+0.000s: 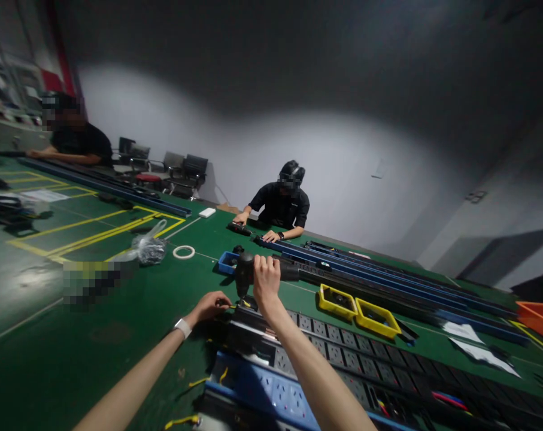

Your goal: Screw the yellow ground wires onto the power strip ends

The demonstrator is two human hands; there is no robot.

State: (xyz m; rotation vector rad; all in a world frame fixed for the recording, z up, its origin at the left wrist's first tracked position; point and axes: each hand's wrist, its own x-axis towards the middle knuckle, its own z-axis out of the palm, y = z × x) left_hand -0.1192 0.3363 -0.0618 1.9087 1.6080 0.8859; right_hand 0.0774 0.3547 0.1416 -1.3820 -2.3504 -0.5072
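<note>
My right hand [266,278] is wrapped around the grip of a black cordless drill [243,272], whose front end points down at the near end of a power strip [253,326]. Beside that end, my left hand [212,305] pinches a short yellow wire [233,306] between thumb and fingers; the fingertips are partly hidden. Whether the drill's bit touches a screw is too small to tell. Several black power strips with sockets [334,353] lie side by side under my right forearm, along with a blue socket strip [275,392] with loose yellow wires.
Two yellow bins [378,318] and a blue bin [227,262] with small parts stand beyond the strips. A tape roll [184,252] and a plastic bag [149,248] lie at left on the green table [132,359]. Opposite, a co-worker [282,206] handles another drill; a second person [80,140] is far left.
</note>
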